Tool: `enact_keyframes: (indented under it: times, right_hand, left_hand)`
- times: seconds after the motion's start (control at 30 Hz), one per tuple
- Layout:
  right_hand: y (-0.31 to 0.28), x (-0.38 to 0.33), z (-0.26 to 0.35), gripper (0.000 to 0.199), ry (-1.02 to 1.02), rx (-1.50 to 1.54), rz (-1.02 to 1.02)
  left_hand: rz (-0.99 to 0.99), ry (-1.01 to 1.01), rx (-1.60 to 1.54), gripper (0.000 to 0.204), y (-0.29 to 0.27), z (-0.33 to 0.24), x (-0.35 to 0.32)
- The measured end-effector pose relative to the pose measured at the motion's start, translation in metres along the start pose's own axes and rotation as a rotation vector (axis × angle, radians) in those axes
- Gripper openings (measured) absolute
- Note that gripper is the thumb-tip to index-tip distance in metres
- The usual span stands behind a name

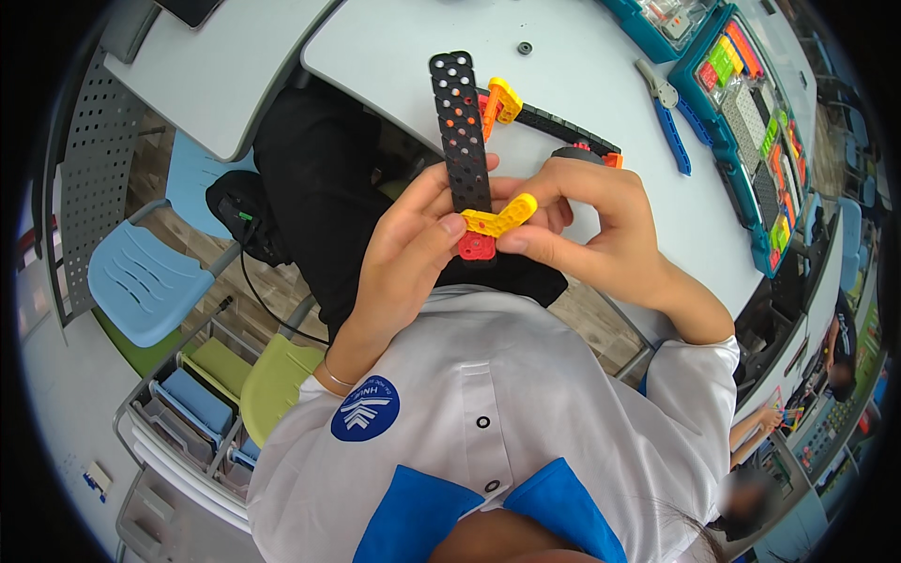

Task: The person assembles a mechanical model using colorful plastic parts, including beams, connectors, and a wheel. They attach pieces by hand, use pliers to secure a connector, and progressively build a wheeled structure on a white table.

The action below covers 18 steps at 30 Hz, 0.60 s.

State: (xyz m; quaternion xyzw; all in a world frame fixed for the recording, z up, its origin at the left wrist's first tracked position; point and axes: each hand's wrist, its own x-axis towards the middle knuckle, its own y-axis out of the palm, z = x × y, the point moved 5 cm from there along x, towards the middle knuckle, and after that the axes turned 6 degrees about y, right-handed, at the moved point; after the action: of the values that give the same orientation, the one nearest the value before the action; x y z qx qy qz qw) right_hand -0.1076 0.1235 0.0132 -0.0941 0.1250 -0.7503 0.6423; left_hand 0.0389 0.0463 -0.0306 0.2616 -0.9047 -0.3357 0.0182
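My left hand (pixel 405 235) is closed around the lower end of a long black perforated strip (pixel 460 141), which points away from me. A red block (pixel 477 248) sits at the strip's near end. Lying across the strip just above that block is a yellow angled beam (pixel 511 215). The left thumb presses on one end of this beam. My right hand (pixel 601 220) has its thumb and fingers at the beam's other arm, from the right. Whether the beam is fixed to the strip, I cannot tell. Some right fingertips are hidden behind the pieces.
Beyond my hands, the white table bears a yellow-and-orange piece (pixel 504 101) by a black bar (pixel 568 129), a dark round part (pixel 576 154) and a small black ring (pixel 525 48). Farther right lie blue-handled pliers (pixel 672 124) and a teal case (pixel 710 122) of coloured parts. Blue chairs (pixel 150 281) stand left.
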Motion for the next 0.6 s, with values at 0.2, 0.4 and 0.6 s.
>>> enact_keyframes:
  times: [0.2, 0.4, 0.6]
  right_hand:
    - [-0.009, -0.002, 0.032, 0.037, -0.407, -0.304, -0.186]
    - [-0.002, -0.002, 0.044, 0.045, -0.496, -0.561, 0.018]
    - [0.007, -0.008, 0.01, 0.031, -0.355, -0.367, 0.187]
  left_hand:
    - [0.15, -0.251, -0.204, 0.058, 0.0, 0.001, -0.004]
    - [0.209, -0.422, -0.458, 0.044, -0.004, 0.015, -0.013]
    - [0.296, -0.556, -0.565, 0.042, 0.0, 0.021, -0.009]
